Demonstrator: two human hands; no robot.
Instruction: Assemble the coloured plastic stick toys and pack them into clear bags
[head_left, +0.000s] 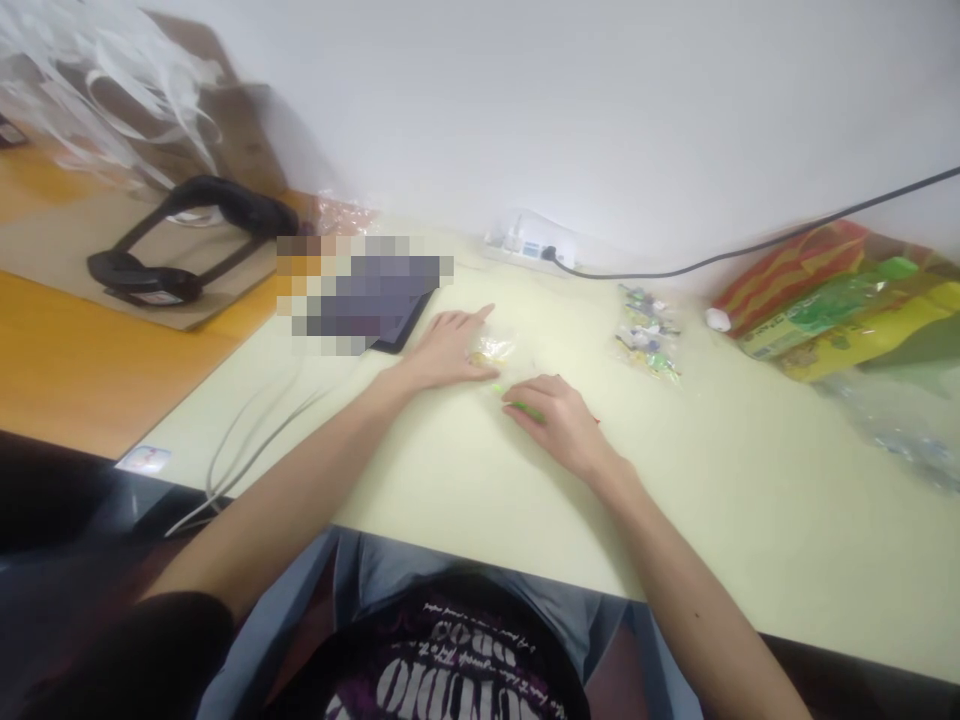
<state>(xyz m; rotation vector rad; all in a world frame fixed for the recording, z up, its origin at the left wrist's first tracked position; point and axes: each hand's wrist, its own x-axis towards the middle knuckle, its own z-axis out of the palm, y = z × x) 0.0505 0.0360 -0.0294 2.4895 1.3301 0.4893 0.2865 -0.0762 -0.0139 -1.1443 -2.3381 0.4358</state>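
My left hand (451, 348) lies on the pale yellow tabletop with its fingers spread. Beside its thumb and fingers is a small clear plastic bag (495, 350) with something yellow in it. Just to the right, my right hand (555, 415) has its fingers curled over a small bright green piece (531, 410). What kind of piece it is cannot be made out, as the fingers cover much of it. A bit of red shows at the far side of this hand. Another tiny light green bit lies between the two hands.
A tablet (409, 320), partly blurred out, lies left of my hands. Small bagged pieces (649, 335) rest to the right, near a green drink bottle (832, 305). A power strip (532, 240) with a black cable sits by the wall. Loose white cables (232, 465) hang over the front left edge.
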